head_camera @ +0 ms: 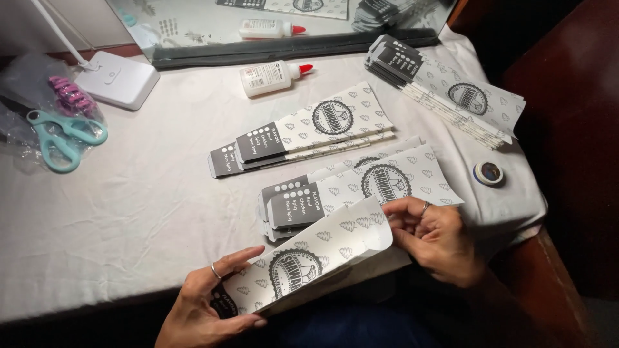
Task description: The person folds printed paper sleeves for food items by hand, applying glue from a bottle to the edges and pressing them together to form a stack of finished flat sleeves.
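Note:
A flat white paper sleeve (316,254) with grey tree prints and a round emblem lies tilted at the table's near edge. My left hand (206,306) grips its dark lower-left end, thumb on top. At the sleeve's curved upper-right flap, my right hand (435,235) pinches the paper between the fingertips. Just beyond my hands lies a stack of the same sleeves (361,187).
A second stack (303,132) lies mid-table and a third (451,90) at the far right. A white glue bottle with a red cap (271,76) lies by a mirror (284,26). Teal scissors (61,138), a white lamp base (119,77) and a tape roll (489,173) sit around.

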